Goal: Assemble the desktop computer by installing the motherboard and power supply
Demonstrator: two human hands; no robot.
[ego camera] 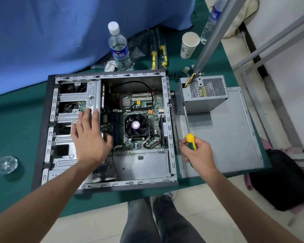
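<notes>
An open grey computer case lies on its side on the green table. The green motherboard, with a black CPU fan, lies inside it. My left hand is spread with straight fingers over the drive cage, beside the motherboard's left edge. My right hand grips a yellow and green screwdriver, its long shaft pointing up toward the power supply. The grey power supply stands outside the case on the loose side panel, with its coloured wires at the top.
A water bottle, a paper cup and yellow-handled tools stand behind the case. A second bottle leans by a grey metal frame. A glass sits at the left. A black bag lies on the floor.
</notes>
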